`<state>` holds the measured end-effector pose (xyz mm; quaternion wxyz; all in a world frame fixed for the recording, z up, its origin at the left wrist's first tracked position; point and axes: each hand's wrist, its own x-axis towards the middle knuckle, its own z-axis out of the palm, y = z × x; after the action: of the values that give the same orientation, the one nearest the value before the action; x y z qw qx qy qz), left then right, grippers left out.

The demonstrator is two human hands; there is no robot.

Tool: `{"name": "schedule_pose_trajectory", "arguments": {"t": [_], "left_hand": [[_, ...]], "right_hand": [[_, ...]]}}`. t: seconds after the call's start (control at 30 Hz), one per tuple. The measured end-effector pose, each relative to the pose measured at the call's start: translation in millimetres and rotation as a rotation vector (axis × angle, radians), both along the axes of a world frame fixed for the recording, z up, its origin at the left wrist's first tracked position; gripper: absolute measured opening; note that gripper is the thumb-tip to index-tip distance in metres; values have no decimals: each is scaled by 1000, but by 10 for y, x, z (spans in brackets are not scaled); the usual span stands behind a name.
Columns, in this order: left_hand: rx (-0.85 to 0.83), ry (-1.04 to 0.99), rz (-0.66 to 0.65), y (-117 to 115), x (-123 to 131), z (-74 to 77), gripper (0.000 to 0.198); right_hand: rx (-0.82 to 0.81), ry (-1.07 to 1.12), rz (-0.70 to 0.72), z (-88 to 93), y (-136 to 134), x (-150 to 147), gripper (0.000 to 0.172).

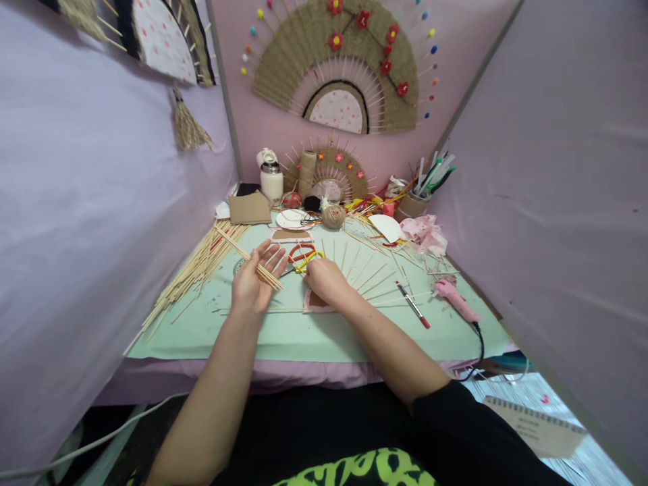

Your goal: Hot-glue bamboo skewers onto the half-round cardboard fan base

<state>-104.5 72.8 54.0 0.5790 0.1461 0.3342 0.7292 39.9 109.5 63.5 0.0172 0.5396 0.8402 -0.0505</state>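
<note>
left hand (258, 273): i have it palm up, fingers loosely spread, with a bundle of thin wooden sticks (268, 275) lying across the palm.
right hand (324, 278): curled with its back to me; the fingertips are hidden, so i cannot tell whether they pinch anything.
cardboard piece (316, 302): brown, with a pale pink edging, lying on the surface (288, 341) under my right hand and wrist, which cover most of its outline.
fanned sticks (375, 281): slim, straight and pale, spread like rays beyond the right hand; their inner ends are out of my sight.
scissors handles (302, 250): red and yellow loops between the hands, partly covered; one pair or two, i cannot make out.
stick pile (195, 266): smooth, loose and overlapping, left of the left hand.
pen (413, 305): slender, red-ended, right of the right forearm.
glue gun (455, 300): pink, its black cord dropping past the surface's edge.
twine ball (333, 217): round, fibrous, near the back.
wall fan (349, 61): coarse brown weave with red flowers, its top cut off.
notebook (536, 425): spiral-bound, lettering too blurred to read.
</note>
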Motion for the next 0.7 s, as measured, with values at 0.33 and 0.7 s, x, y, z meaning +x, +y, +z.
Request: {"name": "schedule_pose_trajectory", "arguments": {"t": [0.33, 0.7], "left_hand": [[9, 6, 0, -11, 4, 1, 30], [-6, 9, 8, -22, 17, 33, 31]], "right_hand": [[16, -4, -7, -30, -1, 1, 30], [3, 9, -8, -15, -12, 4, 29]]}}
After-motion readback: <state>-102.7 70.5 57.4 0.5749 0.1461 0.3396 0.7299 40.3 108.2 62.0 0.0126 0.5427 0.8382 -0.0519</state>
